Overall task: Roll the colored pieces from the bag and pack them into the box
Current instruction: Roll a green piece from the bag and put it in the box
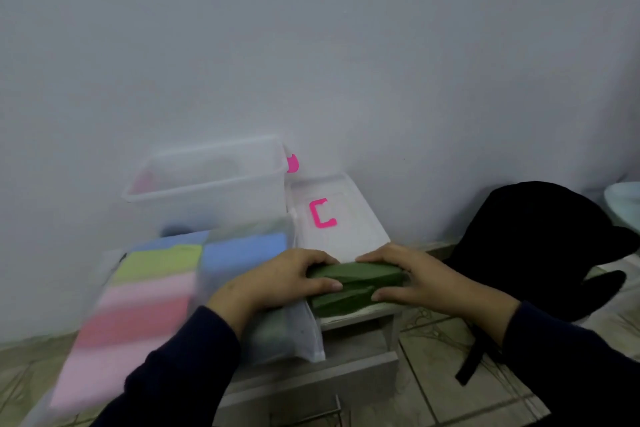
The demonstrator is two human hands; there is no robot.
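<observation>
Head view, the only one supplied: both hands work a dark green piece (356, 282) over the near edge of a small white tabletop (349, 321). The left hand (277, 282) and right hand (419, 279) grip opposite ends, fingers curled over the top and thumbs pressed along the near side — a hold that, in my judgement, keeps the fold tight while the piece is rolled. The piece shows layered folds; the roll appears part-formed, not finished. A translucent bag (194, 291), blurred, lies just left of the hands with pink, yellow-green and blue pieces stacked inside, within easy reach for the next draw. The clear box (207, 184) stands open behind it against the wall; its lid (337, 215), with a pink clasp, lies flat beside it. Box contents cannot be read reliably. A black bag (540, 246) sits on the floor, right.
</observation>
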